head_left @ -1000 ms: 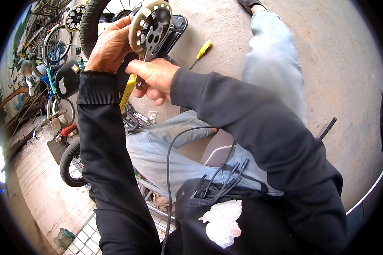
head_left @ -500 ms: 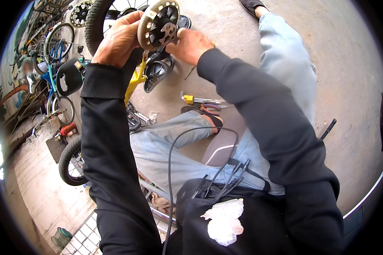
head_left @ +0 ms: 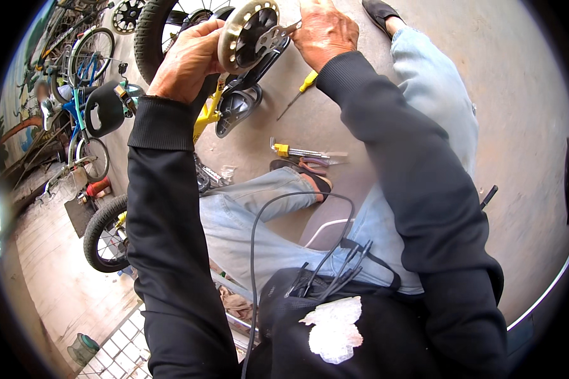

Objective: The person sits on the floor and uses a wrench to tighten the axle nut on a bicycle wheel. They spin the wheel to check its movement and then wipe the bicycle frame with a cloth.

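At the top, a small stabilizer wheel [head_left: 229,47] with a pale, translucent tyre and black hub stands beside a child's bicycle with a yellow frame [head_left: 210,117]. My left hand [head_left: 186,63] is closed on the left side of this wheel; some fingertips are hidden behind it. On the hub's right side lies a flat silver multi-hole wrench [head_left: 273,40]. Its outer end is pinched in my right hand [head_left: 327,35]. A larger black bicycle tyre [head_left: 146,41] rises behind my left hand. Below the small wheel is a black plastic part [head_left: 239,112].
On the floor lie a yellow-handled screwdriver [head_left: 306,82], a hex key set [head_left: 286,150] in a yellow holder and pliers [head_left: 313,163]. Another small wheel [head_left: 126,16] is at the upper left. Several bicycles [head_left: 85,69] stand along the left. A black cable [head_left: 253,252] loops over my lap.
My right hand has moved up and right, and the wrench's outer end has swung with it. The small wheel and my left hand have shifted slightly right. The yellow screwdriver handle has come into sight.
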A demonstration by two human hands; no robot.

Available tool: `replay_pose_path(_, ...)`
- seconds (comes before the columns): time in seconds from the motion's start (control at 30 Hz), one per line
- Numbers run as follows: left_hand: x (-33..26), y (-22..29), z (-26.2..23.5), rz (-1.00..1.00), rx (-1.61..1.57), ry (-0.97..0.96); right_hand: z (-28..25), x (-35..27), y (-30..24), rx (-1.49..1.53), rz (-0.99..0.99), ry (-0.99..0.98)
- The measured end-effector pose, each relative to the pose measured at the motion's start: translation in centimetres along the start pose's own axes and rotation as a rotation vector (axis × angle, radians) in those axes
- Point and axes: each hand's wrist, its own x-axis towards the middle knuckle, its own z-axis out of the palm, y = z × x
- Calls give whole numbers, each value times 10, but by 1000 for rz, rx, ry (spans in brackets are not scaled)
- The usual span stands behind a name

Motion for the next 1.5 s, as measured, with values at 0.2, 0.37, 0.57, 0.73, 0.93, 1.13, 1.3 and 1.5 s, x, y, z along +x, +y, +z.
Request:
replay_pose_path(0.2, -3, -4, 2, 37, -36, 60, -6, 10, 1, -180, 1, 56)
replay_pose_path(0.37, -2, -6, 5, 62, -86, 29, -18, 17, 20, 618, 585, -376)
replay_pose_path(0.57, -3, -17, 12, 38, -135, 200, -53, 10, -25, 1049, 795, -433)
replay_pose_path(0.73, -2, -21, 14, 54, -186, 232, -70, 3, -46, 1098, 831, -746)
replay_pose_path(0.93, -3, -21, 12, 127, -114, 188, -49, -8, -47, 1274, 904, -827)
replay_pose_path(1.13, -5, -24, 12, 157, -94, 210, -42, -7, -47, 1416, 892, -848)
replay_pose_path(1.3, -8, -25, 14, 224, -115, 239, -53, -11, -55, 1376, 915, -805)
replay_pose_path(1.5, -7, -27, 12, 216, -133, 236, -50, -12, -48, 1481, 888, -794)
